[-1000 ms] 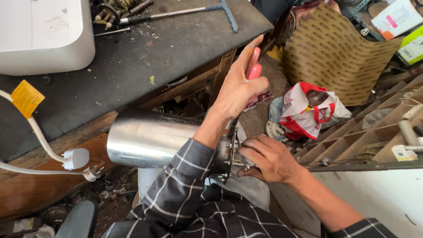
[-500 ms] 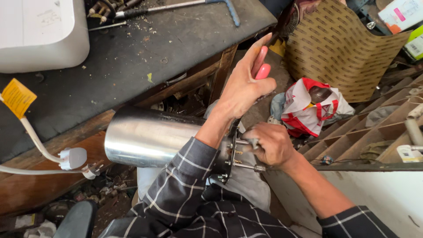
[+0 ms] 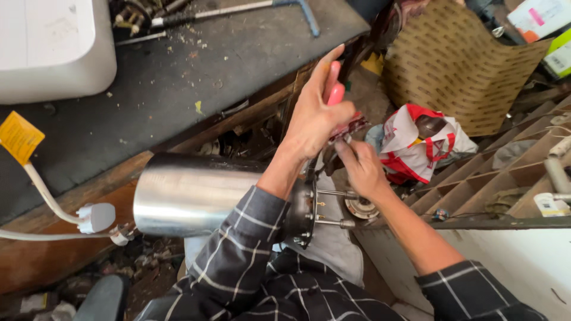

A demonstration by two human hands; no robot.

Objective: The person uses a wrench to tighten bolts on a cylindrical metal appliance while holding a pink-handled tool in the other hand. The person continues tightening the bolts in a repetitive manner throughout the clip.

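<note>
A shiny steel cylinder [image 3: 190, 195] lies on its side across my lap, its dark end plate with two protruding metal rods [image 3: 336, 208] facing right. My left hand [image 3: 315, 116] is raised above that end and grips a tool with a pink-red handle [image 3: 335, 89]. My right hand [image 3: 360, 169] has come up beside it, its fingertips touching the lower end of the tool just under my left hand. What the right fingers pinch is too small to tell. A round metal part [image 3: 361, 208] lies below the right hand.
A dark workbench [image 3: 178, 77] runs along the left with a white appliance [image 3: 53, 47] and a long metal wrench [image 3: 238, 9]. A white plug and cord [image 3: 95, 217] hang at left. A red-and-white bag [image 3: 425, 145], patterned cardboard [image 3: 464, 65] and wooden compartments [image 3: 505, 184] crowd the right.
My right hand has left the rods at the cylinder's end and risen to meet my left hand at the tool. The left hand stayed raised.
</note>
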